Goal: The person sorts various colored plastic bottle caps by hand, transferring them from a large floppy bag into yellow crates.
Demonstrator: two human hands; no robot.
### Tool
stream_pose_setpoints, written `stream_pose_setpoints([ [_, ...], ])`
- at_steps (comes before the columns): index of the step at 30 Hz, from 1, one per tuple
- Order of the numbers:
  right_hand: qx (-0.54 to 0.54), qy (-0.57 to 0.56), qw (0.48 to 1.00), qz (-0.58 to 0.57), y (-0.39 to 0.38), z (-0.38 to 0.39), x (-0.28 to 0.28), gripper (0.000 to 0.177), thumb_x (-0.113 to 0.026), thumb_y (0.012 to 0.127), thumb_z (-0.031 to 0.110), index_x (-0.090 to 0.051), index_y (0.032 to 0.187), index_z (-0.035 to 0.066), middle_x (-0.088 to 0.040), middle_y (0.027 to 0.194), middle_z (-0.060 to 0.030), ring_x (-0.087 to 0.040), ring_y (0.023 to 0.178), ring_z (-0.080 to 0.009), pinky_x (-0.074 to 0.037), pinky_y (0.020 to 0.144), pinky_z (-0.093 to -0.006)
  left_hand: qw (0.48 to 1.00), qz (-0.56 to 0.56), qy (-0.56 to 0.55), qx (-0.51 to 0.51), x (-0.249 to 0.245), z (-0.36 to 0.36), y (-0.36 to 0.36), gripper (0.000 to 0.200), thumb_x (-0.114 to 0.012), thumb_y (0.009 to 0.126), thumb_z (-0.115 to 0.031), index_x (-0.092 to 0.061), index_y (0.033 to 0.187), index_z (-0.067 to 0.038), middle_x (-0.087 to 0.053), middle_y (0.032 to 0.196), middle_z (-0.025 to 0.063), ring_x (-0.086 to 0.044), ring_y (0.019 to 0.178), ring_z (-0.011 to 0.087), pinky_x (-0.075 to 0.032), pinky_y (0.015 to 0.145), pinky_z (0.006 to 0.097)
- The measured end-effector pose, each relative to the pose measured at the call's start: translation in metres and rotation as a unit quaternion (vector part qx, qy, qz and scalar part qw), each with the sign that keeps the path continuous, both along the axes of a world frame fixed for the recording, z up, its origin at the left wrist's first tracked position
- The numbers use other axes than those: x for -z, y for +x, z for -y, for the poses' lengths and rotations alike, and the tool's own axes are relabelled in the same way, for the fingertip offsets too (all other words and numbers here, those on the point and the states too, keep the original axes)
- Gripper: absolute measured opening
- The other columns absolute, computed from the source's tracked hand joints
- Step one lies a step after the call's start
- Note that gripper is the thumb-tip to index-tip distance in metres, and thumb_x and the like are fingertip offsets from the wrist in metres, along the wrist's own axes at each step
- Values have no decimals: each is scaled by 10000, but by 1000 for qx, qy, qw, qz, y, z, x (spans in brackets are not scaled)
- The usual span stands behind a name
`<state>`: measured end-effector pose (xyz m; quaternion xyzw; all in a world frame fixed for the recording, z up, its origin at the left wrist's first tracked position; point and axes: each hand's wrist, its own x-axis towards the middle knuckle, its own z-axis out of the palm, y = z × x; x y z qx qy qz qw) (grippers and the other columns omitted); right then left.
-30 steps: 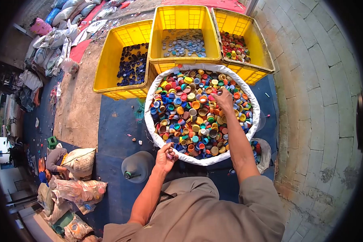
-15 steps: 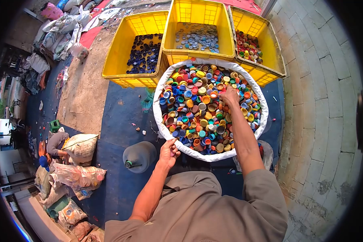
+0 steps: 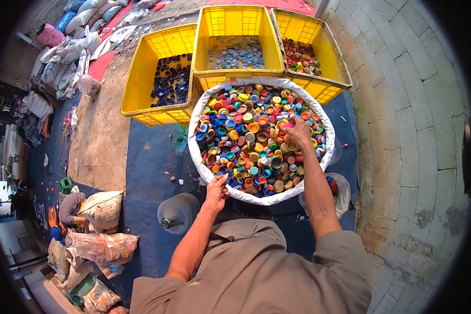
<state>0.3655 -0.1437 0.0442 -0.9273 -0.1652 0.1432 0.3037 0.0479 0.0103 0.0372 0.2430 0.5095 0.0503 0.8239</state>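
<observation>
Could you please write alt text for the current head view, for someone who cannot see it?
A person's right hand appears to pinch a pink cap among mixed coloured caps in a white-rimmed container; the left hand is at the near rim. Beyond stand three yellow crates of caps, left to right dark blue, pale and mostly red.

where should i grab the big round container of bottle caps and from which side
Probably by the white rim of the container, with the left hand and right hand coming from above onto its left and right edges. The rim forms a band around it, while loose caps fill the middle and yellow bins crowd the far side.
</observation>
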Motion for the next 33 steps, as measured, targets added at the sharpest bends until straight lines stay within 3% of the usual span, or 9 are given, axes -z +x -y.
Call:
stream_pose_setpoints([
  [5, 115, 210, 966, -100, -28, 25, -21, 392, -761, 772, 296, -653, 1007, 2, -685, 882, -85, -647, 753, -150, -504, 644, -265, 996, 27, 56, 68, 4, 3, 18, 207, -717, 846, -201, -564, 961, -121, -468, 692, -56, -393, 503, 45, -342, 447, 207],
  [10, 198, 468, 789, -345, -70, 51, -25, 328, -634, 899, 380, -630, 1024, 77, -633, 764, 8, -577, 609, -81, -451, 519, -216, 955, 78, 215, 190, -17, 15, 49, 280, -758, 810, -215, -607, 975, -47, -609, 845, 14, -503, 617, 43, -397, 505, 195],
  [14, 210, 551, 682, -432, -104, 60, -18, 360, -534, 945, 421, -594, 1062, 86, -627, 815, -11, -600, 654, -113, -473, 526, -268, 851, 182, 433, 235, -26, 36, 80, 338, -781, 774, -161, -609, 1033, -27, -606, 900, 7, -525, 702, 41, -417, 574, 194],
  [16, 211, 562, 668, -439, -126, 54, -40, 376, -512, 951, 437, -587, 1050, 82, -623, 807, -13, -601, 649, -121, -471, 526, -267, 836, 169, 440, 282, -62, 45, 89, 367, -791, 758, -168, -605, 1034, -13, -604, 892, 3, -543, 765, 59, -442, 628, 205],
  [20, 206, 576, 649, -452, -157, 49, -31, 355, -492, 965, 417, -574, 1052, 81, -614, 818, -10, -597, 658, -118, -467, 524, -254, 642, 259, 648, 317, -57, 58, 94, 408, -813, 716, -200, -654, 1073, -82, -586, 1029, 109, -576, 919, 215, -487, 727, 312],
  [21, 214, 583, 643, -448, -164, 47, -24, 369, -494, 962, 427, -576, 1049, 78, -614, 824, -6, -588, 654, -109, -462, 519, -238, 640, 265, 632, 346, -52, 61, 91, 390, -807, 717, -213, -676, 1075, -128, -564, 1058, 143, -563, 973, 281, -487, 749, 348],
  [24, 227, 582, 618, -477, -178, 50, -15, 383, -491, 960, 420, -568, 1080, 65, -617, 841, -33, -606, 639, -143, -505, 513, -261, 635, 265, 647, 327, -39, 65, 77, 276, -800, 731, -211, -701, 958, -89, -581, 999, 122, -600, 841, 233, -494, 671, 319],
  [31, 299, 576, 593, -476, -183, 63, -1, 398, -492, 935, 450, -597, 1023, 76, -619, 820, -63, -616, 648, -193, -524, 546, -351, 749, 106, 555, 345, -16, 39, 72, 223, -782, 745, -188, -659, 797, -10, -605, 729, 80, -563, 627, 140, -446, 549, 279],
  [33, 312, 587, 573, -479, -185, 69, 5, 401, -500, 920, 450, -600, 1012, 73, -627, 833, -78, -627, 667, -215, -527, 564, -366, 718, 110, 606, 323, 8, 28, 80, 212, -772, 742, -170, -651, 801, -6, -613, 753, 94, -582, 660, 180, -458, 586, 305],
])
